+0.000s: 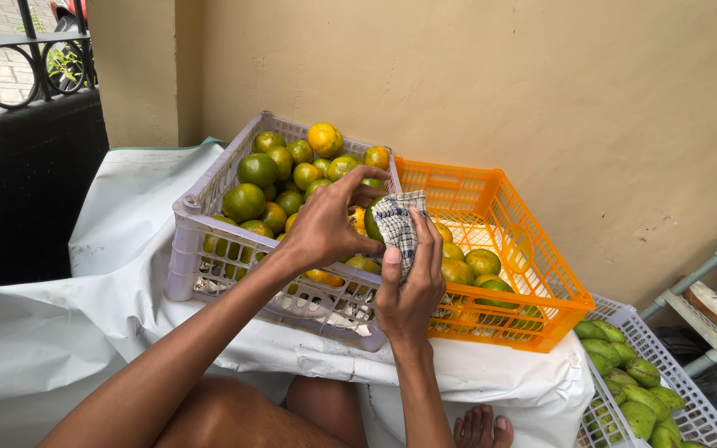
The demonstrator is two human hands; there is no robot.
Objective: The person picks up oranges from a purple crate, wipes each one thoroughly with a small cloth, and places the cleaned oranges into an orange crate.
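A pale lilac crate (201, 217) heaped with green and orange citrus sits on a white sheet (109, 249), touching a bright orange crate (533, 274) to its right that holds only a few fruits, with much bare floor showing; a white crate (690, 398) of green mangoes stands lower at the far right (near a grey rack). The sheet's left side lies open. Both hands meet above the seam between the first two crates; the left hand (325, 226) curls its fingers around a green citrus fruit (373, 224); the right hand (412, 286) presses a checked cloth (398, 222) against that fruit, fingers closed on the cloth.
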